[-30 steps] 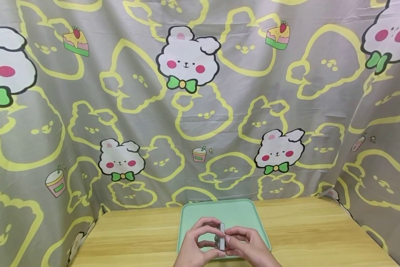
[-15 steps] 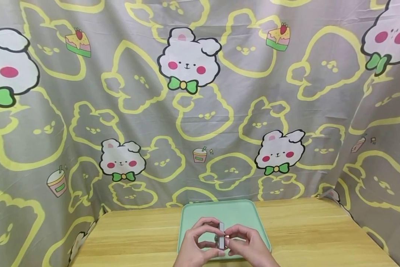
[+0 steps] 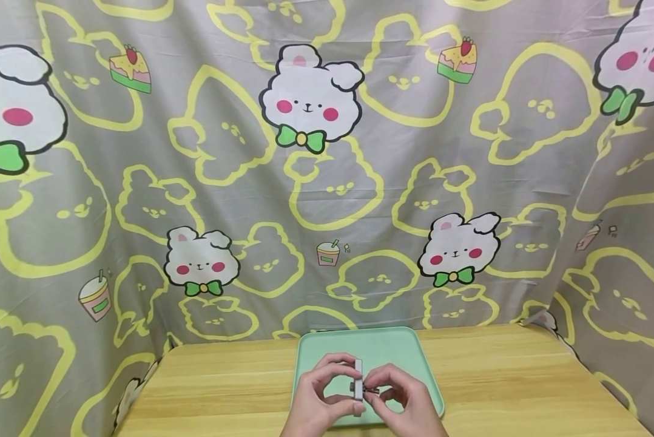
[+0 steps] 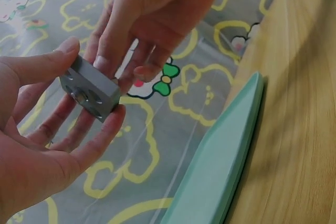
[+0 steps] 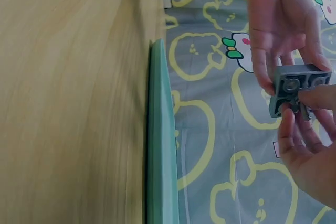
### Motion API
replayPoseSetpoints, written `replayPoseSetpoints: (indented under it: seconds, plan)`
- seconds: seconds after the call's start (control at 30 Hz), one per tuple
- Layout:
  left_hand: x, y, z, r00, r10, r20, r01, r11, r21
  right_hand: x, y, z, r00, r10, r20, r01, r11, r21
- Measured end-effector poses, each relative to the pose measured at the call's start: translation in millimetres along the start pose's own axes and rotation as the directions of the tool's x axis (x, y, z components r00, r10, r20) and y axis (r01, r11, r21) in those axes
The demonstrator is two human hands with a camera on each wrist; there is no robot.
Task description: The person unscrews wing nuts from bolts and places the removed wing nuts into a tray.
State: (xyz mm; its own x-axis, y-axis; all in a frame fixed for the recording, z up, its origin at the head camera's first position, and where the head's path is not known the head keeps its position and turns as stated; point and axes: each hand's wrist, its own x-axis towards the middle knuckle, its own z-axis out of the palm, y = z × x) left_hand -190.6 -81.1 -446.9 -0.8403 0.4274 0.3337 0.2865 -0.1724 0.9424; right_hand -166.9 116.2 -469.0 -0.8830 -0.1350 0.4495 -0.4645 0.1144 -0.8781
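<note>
Above the green tray, my left hand [image 3: 318,394] holds a grey rectangular block [image 3: 358,382] by its edges between thumb and fingertips. Round holes show on one face of the block [image 4: 89,90] in the left wrist view. Its other face, in the right wrist view, has round recesses. My right hand [image 3: 406,397] is at that recessed face, thumb and fingers pinching a small dark screw-like piece [image 3: 372,390]. What looks like its threaded part [image 5: 306,113] shows below the thumb in the right wrist view. Fingertips hide where it meets the block.
The pale green tray [image 3: 431,364] lies on a wooden table [image 3: 502,376], beneath both hands. A grey curtain [image 3: 381,182] printed with yellow outlines and white bears hangs behind the table and at both sides.
The right hand's fingers have shifted at the block, and more of the dark screw-like piece shows between them. The block has moved slightly left and up, still in the left hand.
</note>
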Motion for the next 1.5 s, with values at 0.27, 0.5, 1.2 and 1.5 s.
replayPoseSetpoints:
  seconds: [0.27,0.5,1.2,1.5]
  plan:
    - [0.6,0.1,-1.0,1.000,-0.008,-0.020,0.007,0.999,-0.042,1.8,15.9,4.1,0.846,-0.533,-0.012,0.514,0.821,-0.248]
    - [0.4,0.3,-2.3,1.000,-0.018,-0.026,0.017,0.999,-0.048,3.2,23.2,5.9,0.758,-0.653,-0.001,0.620,0.719,-0.314]
    - [-1.3,2.0,0.7,0.999,0.006,-0.044,-0.003,0.997,0.076,5.9,-1.7,-14.1,0.934,0.343,0.094,-0.356,0.893,0.276]
    - [-2.2,1.1,3.2,1.000,0.017,0.001,-0.017,0.993,0.116,6.5,6.3,-18.0,0.877,0.403,0.260,-0.476,0.799,0.368]
